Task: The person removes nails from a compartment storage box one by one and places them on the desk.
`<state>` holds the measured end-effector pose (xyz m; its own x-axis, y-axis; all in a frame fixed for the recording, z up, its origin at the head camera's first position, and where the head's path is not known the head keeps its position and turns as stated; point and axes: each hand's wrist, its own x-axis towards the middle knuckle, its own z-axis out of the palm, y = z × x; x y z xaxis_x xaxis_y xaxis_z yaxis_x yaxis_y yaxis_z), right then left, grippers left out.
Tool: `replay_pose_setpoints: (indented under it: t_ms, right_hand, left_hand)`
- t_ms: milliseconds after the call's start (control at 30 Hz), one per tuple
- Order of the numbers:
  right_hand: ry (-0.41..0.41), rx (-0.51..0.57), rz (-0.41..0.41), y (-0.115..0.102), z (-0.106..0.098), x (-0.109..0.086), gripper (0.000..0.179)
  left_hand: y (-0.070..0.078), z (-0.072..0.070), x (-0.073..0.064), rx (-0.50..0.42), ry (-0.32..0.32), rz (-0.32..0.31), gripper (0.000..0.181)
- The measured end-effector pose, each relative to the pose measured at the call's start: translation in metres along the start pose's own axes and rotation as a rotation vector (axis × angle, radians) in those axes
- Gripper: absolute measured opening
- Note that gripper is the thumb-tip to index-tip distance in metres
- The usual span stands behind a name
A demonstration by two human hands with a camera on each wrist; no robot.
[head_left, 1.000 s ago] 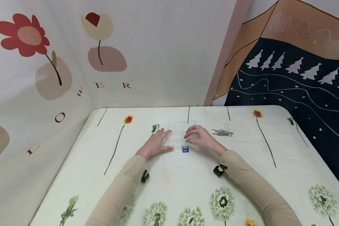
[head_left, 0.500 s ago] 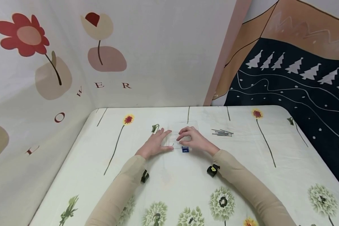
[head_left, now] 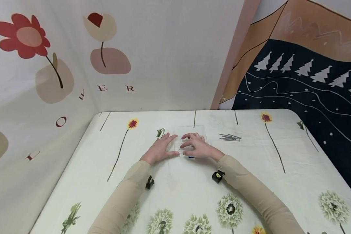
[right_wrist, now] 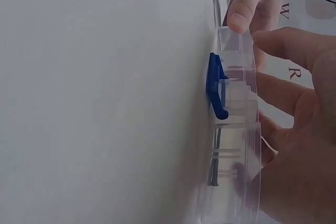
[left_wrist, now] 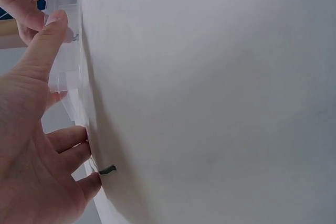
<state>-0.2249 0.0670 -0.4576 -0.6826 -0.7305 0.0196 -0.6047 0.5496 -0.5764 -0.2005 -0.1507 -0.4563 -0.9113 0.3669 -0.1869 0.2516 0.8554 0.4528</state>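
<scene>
A clear plastic compartment box (head_left: pixel 203 130) with a blue latch (right_wrist: pixel 216 87) sits on the table. My left hand (head_left: pixel 161 149) rests at its left end, thumb (left_wrist: pixel 50 38) along the near wall and the other fingers spread out on the far side. Over the middle of the box is my right hand (head_left: pixel 197 146), its bent fingers spread apart with the tips at the compartments. Nothing shows between those fingers. Through the front wall, the right wrist view shows a dark nail (right_wrist: pixel 215 156) lying inside. The right hand hides most of the latch in the head view.
Several loose nails (head_left: pixel 230 137) lie in a small pile right of the box. A white flowered cloth (head_left: pixel 169 195) covers the table. Behind stands a printed curtain (head_left: pixel 163 65), with a dark tree-patterned cloth (head_left: pixel 295 84) at the right.
My right hand has moved left across the box, its fingers now more spread and partly covering the blue latch. The left hand has stayed in place.
</scene>
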Motion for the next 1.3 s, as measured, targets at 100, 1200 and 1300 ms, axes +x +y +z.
replay_pose_setpoints:
  t_ms: [100, 1200, 1300]
  right_hand:
    - [-0.012, -0.007, 0.020, -0.003, 0.001, 0.000, 0.027]
    - [0.112, 0.168, 0.021, -0.011, 0.012, 0.009, 0.016]
    - [0.117, 0.179, 0.027, -0.013, 0.014, 0.011, 0.011]
  left_hand:
    - [-0.001, 0.000, 0.000, -0.004, 0.009, 0.011, 0.084]
    - [-0.003, 0.002, -0.002, 0.009, 0.022, 0.020, 0.083]
    - [-0.003, 0.001, -0.002, 0.020, 0.034, 0.033, 0.083]
